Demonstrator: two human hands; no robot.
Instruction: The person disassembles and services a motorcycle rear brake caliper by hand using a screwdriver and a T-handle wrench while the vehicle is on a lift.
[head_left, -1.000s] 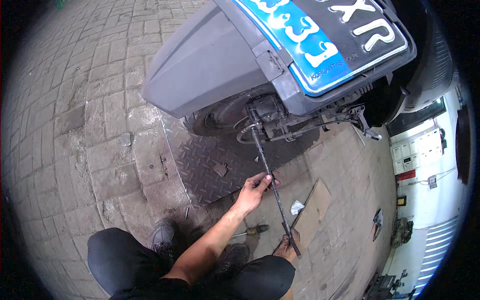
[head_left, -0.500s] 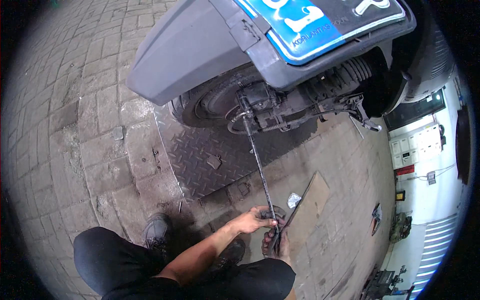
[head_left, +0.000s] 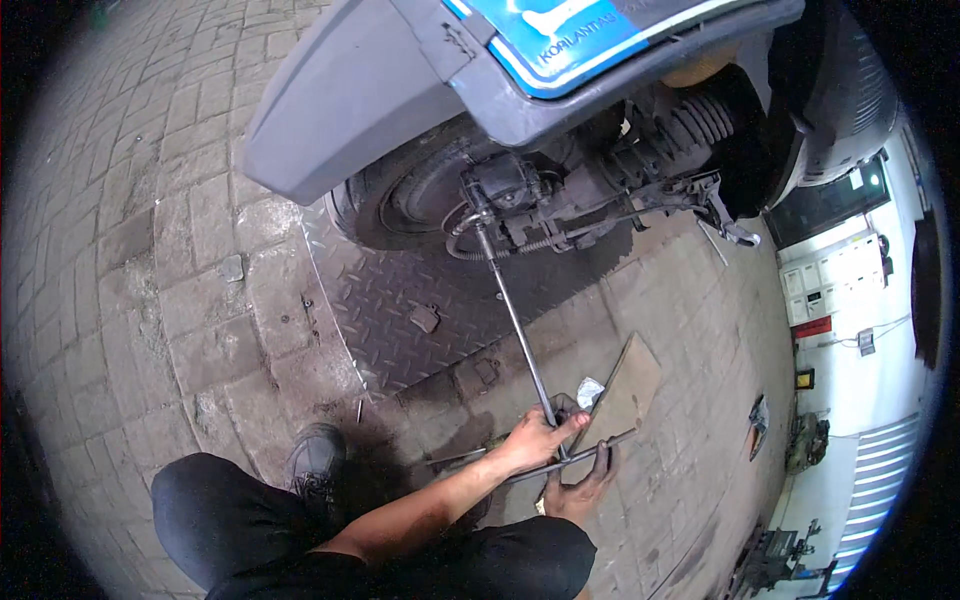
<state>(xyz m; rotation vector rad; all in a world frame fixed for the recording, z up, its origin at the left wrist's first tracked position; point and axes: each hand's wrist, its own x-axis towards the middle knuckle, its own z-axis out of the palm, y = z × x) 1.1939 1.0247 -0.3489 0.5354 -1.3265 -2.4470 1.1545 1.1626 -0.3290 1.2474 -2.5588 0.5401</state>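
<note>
A long T-handle socket wrench (head_left: 518, 335) slants from the underside of a scooter (head_left: 510, 185), beside its wheel (head_left: 395, 205), down to my hands. Its far end meets the dark metal parts next to the wheel; the exact fastener is hidden. My left hand (head_left: 543, 440) is closed around the shaft just above the crossbar, thumb pointing right. Below and to the right, my right hand (head_left: 582, 492) has its blackened fingers hooked on the crossbar (head_left: 618, 438), which lies across both hands.
A ridged metal plate (head_left: 400, 345) lies under the wheel, with a small dark flat part (head_left: 425, 318) on it. Right of my hands are a cardboard piece (head_left: 625, 385) and a crumpled silvery wrapper (head_left: 590, 392). My shoe (head_left: 318, 455) stands on the paving at left.
The crossbar has turned and now lies sideways across my hands. My right hand has shifted slightly right with its fingers more spread. The view has shifted slightly.
</note>
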